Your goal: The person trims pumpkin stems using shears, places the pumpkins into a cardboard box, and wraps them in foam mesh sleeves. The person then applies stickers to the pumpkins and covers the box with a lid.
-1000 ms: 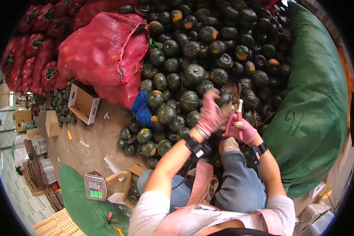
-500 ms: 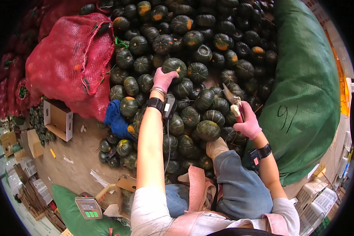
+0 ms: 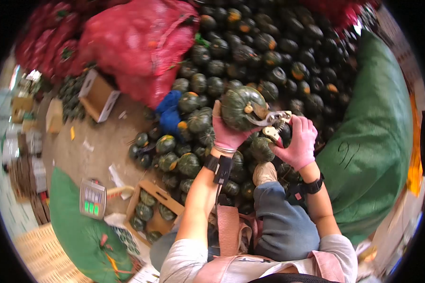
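Note:
A dark green squash (image 3: pixel 237 109) is held up in my left hand (image 3: pixel 226 133), its pale stem turned to the right. My right hand (image 3: pixel 298 144), in a pink glove, is wrapped round the handles of a pair of pruning shears (image 3: pixel 279 123). The shears' blades are open and lie at the squash's stem. Both hands are above a large heap of green squashes (image 3: pixel 198 120), some with orange patches. Another squash (image 3: pixel 261 149) rests just below the shears.
A red mesh sack (image 3: pixel 132 42) stands at the upper left, beside a blue cloth (image 3: pixel 170 113). Green sacks (image 3: pixel 363 141) lie at the right and lower left. A cardboard box (image 3: pixel 148 181) with squashes and a digital scale (image 3: pixel 93 198) are at the lower left.
My left hand has lifted the squash off the heap and brought it towards the right. The shears have moved up and left to its stem. The view has shifted.

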A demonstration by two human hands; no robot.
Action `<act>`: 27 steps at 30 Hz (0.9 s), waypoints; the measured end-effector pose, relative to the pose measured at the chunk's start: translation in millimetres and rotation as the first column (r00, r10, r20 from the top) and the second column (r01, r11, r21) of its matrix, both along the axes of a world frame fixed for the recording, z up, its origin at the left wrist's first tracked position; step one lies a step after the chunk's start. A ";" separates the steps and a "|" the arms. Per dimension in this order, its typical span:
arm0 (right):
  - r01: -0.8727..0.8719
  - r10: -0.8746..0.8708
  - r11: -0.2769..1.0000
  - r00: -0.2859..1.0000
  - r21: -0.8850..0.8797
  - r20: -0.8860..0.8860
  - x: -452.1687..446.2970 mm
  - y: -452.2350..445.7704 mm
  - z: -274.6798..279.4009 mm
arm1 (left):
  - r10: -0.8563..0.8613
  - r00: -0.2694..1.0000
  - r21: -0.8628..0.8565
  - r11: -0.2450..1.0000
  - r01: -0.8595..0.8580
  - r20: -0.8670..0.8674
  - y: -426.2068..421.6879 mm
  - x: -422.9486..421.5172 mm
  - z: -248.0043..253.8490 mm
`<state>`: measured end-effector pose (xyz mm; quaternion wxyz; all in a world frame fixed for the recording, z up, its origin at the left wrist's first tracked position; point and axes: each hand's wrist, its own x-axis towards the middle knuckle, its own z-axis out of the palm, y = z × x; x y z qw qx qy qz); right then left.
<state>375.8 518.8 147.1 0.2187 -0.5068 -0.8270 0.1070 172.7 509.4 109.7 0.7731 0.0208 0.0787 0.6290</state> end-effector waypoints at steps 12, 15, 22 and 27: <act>-0.546 0.481 0.830 0.805 -0.115 -0.347 -39.3 -67.7 103.5 | 0.319 0.622 0.209 0.946 -0.246 -0.715 -160.4 -30.4 197.3; -0.672 0.545 0.721 0.699 -0.167 -0.463 -39.1 -78.4 120.9 | 0.467 0.494 0.297 0.874 -0.384 -0.733 -188.6 -15.3 218.0; -0.630 0.468 0.744 0.729 -0.222 -0.499 -9.4 -100.9 136.3 | 0.639 0.481 0.499 0.769 -0.398 -0.601 -198.0 25.1 233.4; -0.534 0.405 0.813 0.806 -0.233 -0.432 1.7 -82.9 131.1 | 0.569 0.350 0.399 0.799 -0.450 -0.744 -195.3 49.0 228.7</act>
